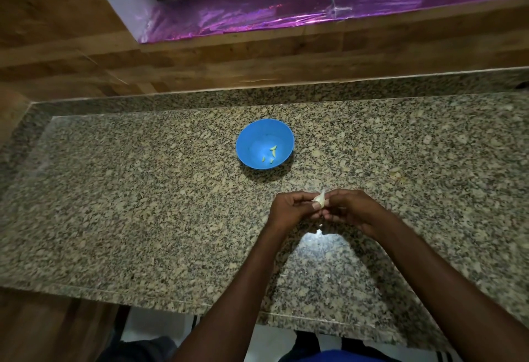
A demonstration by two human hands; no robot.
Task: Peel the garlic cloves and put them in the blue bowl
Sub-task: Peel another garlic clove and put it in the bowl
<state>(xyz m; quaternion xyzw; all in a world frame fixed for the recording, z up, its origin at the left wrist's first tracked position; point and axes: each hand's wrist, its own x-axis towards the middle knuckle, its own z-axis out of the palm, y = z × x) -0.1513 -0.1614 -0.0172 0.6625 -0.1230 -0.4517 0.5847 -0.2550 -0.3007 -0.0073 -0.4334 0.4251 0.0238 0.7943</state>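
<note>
A small blue bowl [252, 138] stands on the granite counter [143, 204], a short way beyond my hands. Several pale peeled garlic cloves [272, 152] lie in its bottom. In front of the bowl, my left hand [292, 209] and my right hand [352, 212] meet above the counter. Both pinch one whitish garlic clove [406, 199] between their fingertips, with a bit of papery skin sticking up from it. A small white scrap of skin [320, 228] shows just below my fingers.
A wooden wall panel [200, 58] rises behind the counter, with a window sill covered in shiny purple foil [286, 9] above it. The counter's front edge [171, 303] runs close to my body. Pale scraps [396, 174] lie on the counter at the right.
</note>
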